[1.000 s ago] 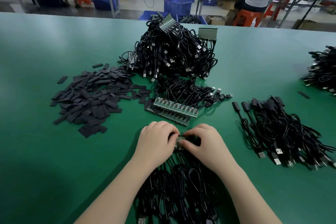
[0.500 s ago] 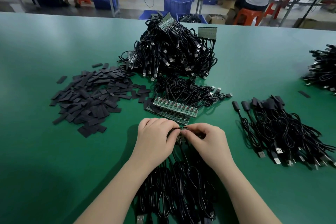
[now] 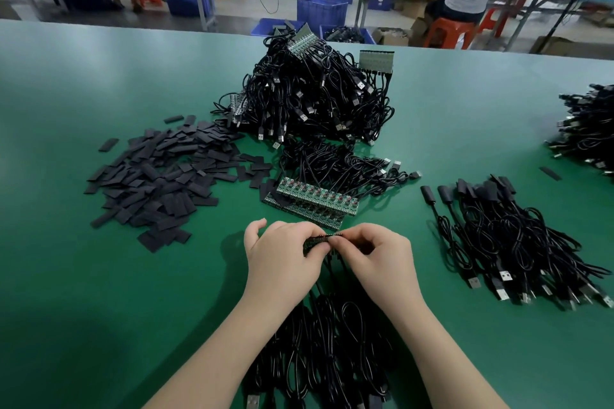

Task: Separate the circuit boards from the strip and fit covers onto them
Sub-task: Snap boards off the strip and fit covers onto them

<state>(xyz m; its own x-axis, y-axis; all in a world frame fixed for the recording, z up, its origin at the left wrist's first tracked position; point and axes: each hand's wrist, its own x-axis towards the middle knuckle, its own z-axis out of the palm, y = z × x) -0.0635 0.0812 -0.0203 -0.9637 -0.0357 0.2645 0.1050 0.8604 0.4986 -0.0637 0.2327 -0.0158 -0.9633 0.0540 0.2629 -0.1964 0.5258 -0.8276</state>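
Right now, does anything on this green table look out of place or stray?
One flat black cover lies alone on the table, far right, well apart from the big cover pile on the left. Otherwise nothing looks spilled or damaged.

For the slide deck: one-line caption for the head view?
Both hands, left hand and right hand, pinch a circuit board strip above cables, covers piled left.

Both forearms rise from the bottom edge and converge at lower centre of the frame. The left hand [image 3: 280, 257] shows its back, fingers curled inward, thumb raised at its upper left. The right hand [image 3: 378, 256] mirrors it, fingertips [image 3: 335, 242] pinched against the left's.
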